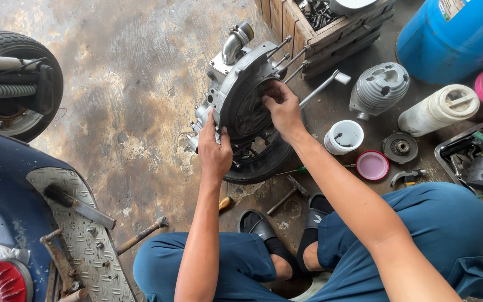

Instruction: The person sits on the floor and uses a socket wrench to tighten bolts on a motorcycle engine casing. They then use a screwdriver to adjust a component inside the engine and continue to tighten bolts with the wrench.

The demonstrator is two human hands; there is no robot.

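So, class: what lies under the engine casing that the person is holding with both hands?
A black tyre shows beneath the engine casing, which the left hand and right hand grip. The casing and hands cover most of the tyre, so its hub and the floor below cannot be seen.

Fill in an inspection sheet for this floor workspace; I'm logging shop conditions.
Surface: stained concrete floor.
Job's things: grey engine casing propped on a black tyre.
Clutter: white tub, pink lid, finned cylinder, white jug, hammer.
Grips: left hand clasps the casing's lower edge; right hand works at its round cover.
Cables: nothing seen.
Surroundings: blue drum, wooden crate, blue scooter body.
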